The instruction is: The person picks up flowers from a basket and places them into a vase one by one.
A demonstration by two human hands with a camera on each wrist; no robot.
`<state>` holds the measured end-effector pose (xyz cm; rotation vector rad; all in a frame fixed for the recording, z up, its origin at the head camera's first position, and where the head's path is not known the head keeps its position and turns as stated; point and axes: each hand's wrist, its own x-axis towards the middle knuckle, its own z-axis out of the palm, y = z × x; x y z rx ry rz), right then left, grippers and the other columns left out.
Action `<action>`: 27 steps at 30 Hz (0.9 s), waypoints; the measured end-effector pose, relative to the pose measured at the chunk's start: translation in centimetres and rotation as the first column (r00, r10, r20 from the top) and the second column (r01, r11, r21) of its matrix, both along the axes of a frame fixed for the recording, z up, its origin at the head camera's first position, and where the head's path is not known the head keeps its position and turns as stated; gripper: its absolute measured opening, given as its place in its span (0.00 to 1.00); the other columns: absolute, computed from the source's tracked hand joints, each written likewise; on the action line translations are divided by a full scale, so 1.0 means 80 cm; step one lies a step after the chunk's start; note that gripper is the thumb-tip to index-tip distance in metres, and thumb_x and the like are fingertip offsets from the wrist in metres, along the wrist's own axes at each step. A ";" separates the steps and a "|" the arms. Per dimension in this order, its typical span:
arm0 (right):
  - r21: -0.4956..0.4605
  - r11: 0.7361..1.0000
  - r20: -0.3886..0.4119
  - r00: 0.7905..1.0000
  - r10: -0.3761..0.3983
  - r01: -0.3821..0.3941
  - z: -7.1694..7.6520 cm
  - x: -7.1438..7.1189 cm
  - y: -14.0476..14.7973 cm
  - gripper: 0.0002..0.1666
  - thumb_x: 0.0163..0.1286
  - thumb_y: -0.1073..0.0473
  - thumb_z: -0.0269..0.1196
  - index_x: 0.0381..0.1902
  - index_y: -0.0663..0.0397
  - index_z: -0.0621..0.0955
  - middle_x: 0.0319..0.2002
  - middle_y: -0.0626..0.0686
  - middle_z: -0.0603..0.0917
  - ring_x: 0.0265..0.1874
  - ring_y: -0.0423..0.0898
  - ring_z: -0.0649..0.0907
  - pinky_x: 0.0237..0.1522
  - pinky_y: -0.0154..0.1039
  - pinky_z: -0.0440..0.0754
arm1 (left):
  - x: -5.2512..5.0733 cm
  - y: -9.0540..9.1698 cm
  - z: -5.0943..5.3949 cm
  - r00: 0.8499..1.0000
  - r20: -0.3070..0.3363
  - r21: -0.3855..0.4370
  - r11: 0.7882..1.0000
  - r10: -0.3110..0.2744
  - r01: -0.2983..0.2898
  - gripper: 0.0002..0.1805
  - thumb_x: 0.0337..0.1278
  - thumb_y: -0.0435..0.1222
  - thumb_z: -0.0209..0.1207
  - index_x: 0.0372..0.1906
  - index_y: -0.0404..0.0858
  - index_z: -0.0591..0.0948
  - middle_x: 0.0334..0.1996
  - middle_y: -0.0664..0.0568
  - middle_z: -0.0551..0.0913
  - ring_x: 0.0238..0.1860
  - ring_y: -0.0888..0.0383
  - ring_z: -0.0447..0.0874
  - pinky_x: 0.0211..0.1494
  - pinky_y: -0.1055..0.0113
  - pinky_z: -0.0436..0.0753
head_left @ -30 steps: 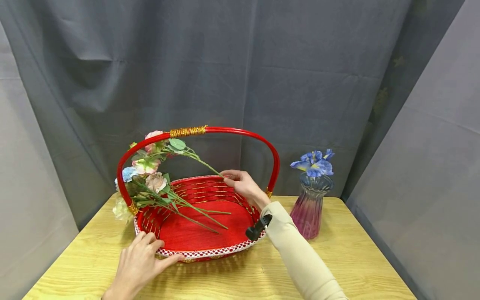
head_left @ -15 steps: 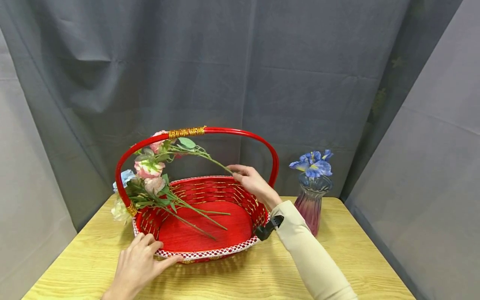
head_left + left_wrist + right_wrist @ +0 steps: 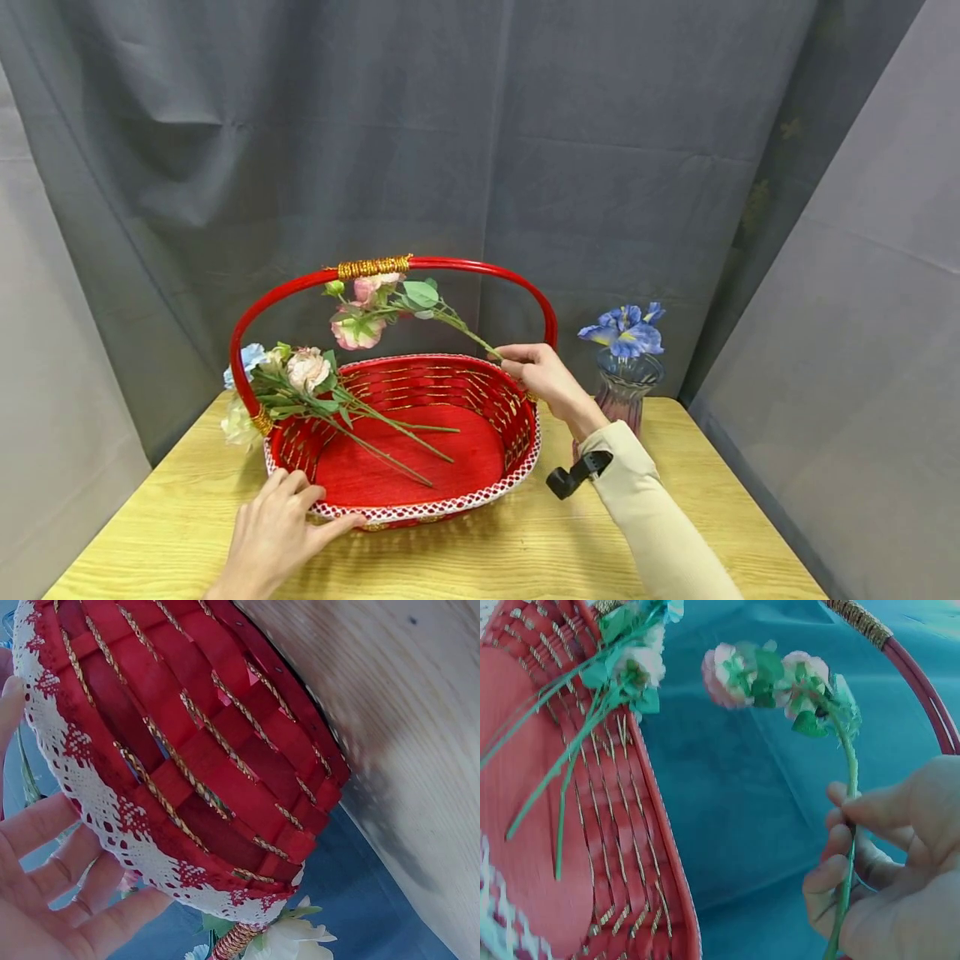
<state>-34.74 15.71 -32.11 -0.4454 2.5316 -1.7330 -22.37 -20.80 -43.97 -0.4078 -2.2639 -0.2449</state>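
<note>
A red woven basket (image 3: 480, 500) with white lace round its rim and a tall arched handle stands on the table. My left hand (image 3: 273, 529) grips its near left rim, fingers over the edge and thumb along the outside; the left wrist view shows the fingers behind the lace (image 3: 97, 795). At the basket's far right side, my right hand (image 3: 543, 379) pinches the green stem of a pink flower (image 3: 358, 329), whose blooms point left under the handle (image 3: 480, 265). Several other flowers, pale pink (image 3: 307, 369), blue (image 3: 251, 358) and cream (image 3: 238, 423), lie across the basket's left end, stems inside.
A glass vase (image 3: 630, 375), clear blue above and purple below, stands right of the basket behind my right forearm, holding a blue iris (image 3: 626, 331). The wooden table (image 3: 525, 550) backs onto a grey curtain (image 3: 375, 125).
My right hand has moved right and slightly down, drawing the pink flower away from the other flowers. My left hand and the basket stay nearly where they were.
</note>
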 end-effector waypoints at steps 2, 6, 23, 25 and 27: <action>-0.002 1.000 -0.002 1.000 -0.016 0.016 -0.002 0.003 0.009 0.18 0.73 0.59 0.57 0.57 0.59 0.81 0.46 0.56 0.87 0.32 0.41 0.83 0.36 0.38 0.82 | 0.000 0.000 0.000 1.000 0.002 0.000 1.000 0.000 0.000 0.32 0.22 0.70 0.71 0.17 0.45 0.82 0.20 0.58 0.71 0.25 0.59 0.68 0.15 0.71 0.60; -0.001 0.999 -0.020 0.999 -0.049 0.049 -0.008 0.008 0.024 0.17 0.72 0.57 0.60 0.53 0.60 0.83 0.44 0.57 0.88 0.35 0.42 0.84 0.45 0.44 0.83 | 0.000 0.000 0.000 1.000 0.008 -0.001 1.000 0.000 0.000 0.32 0.23 0.70 0.70 0.18 0.45 0.83 0.20 0.58 0.71 0.25 0.60 0.68 0.15 0.71 0.60; 0.051 0.999 -0.124 0.992 0.000 0.006 -0.015 0.032 0.088 0.14 0.68 0.66 0.61 0.48 0.70 0.83 0.44 0.60 0.87 0.44 0.43 0.84 0.51 0.38 0.79 | 0.004 0.003 0.003 0.998 0.066 0.004 1.000 0.017 -0.017 0.33 0.24 0.71 0.69 0.19 0.44 0.84 0.21 0.58 0.72 0.27 0.58 0.70 0.15 0.68 0.63; 0.021 1.000 -0.123 0.992 0.011 -0.009 -0.011 0.034 0.098 0.13 0.69 0.68 0.61 0.48 0.72 0.82 0.41 0.54 0.88 0.42 0.40 0.85 0.48 0.35 0.81 | 0.004 0.003 0.003 0.998 0.064 0.007 1.000 0.015 -0.016 0.33 0.24 0.71 0.69 0.20 0.44 0.84 0.21 0.58 0.72 0.27 0.58 0.70 0.15 0.68 0.63; -0.010 1.000 -0.123 0.992 0.024 -0.026 -0.008 0.036 0.108 0.13 0.69 0.69 0.60 0.48 0.73 0.82 0.38 0.49 0.88 0.41 0.38 0.85 0.47 0.34 0.82 | 0.003 0.002 0.003 0.998 0.056 0.008 1.000 0.011 -0.011 0.33 0.24 0.71 0.69 0.20 0.44 0.84 0.21 0.57 0.73 0.27 0.58 0.71 0.15 0.68 0.63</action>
